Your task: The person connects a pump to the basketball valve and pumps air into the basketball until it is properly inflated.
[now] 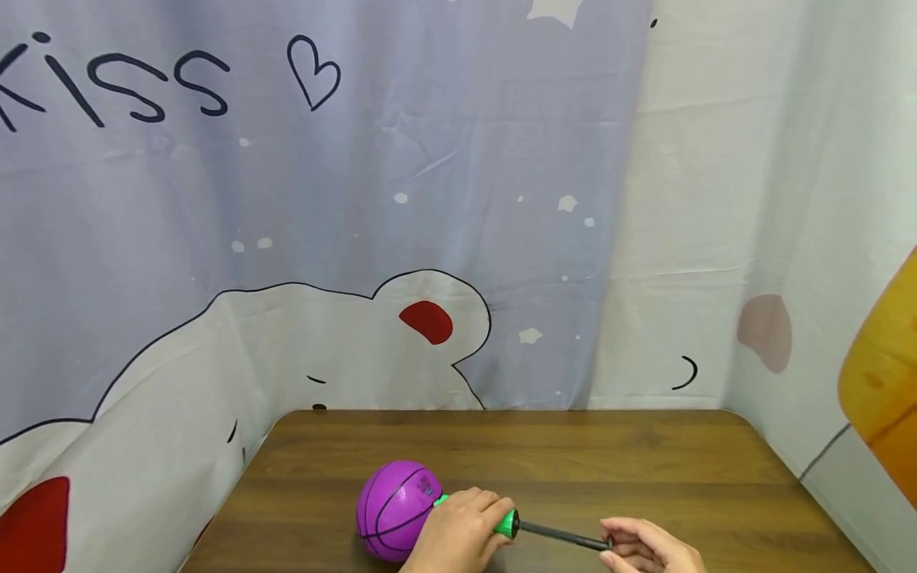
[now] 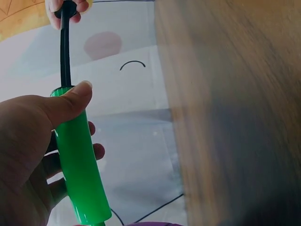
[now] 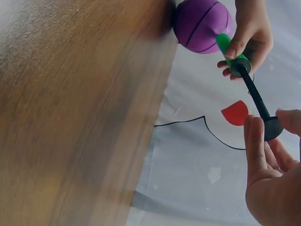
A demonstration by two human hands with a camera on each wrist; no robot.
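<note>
A green hand pump (image 2: 84, 165) joins a purple basketball (image 1: 396, 509) at its far end. My left hand (image 1: 462, 529) grips the green barrel, thumb along its top near the black cap. From the barrel a black plunger rod (image 1: 562, 535) extends well out to the right. My right hand (image 1: 652, 547) pinches the round black knob (image 3: 273, 129) at the rod's end between thumb and fingers. In the right wrist view the pump's narrow tip meets the ball's surface, and the left hand (image 3: 254, 35) wraps the barrel just beside it.
Both hands work above the near part of a brown wooden table (image 1: 573, 446). Behind and beside the table hangs a printed curtain (image 1: 444, 159) with cartoon bears, stars and lettering.
</note>
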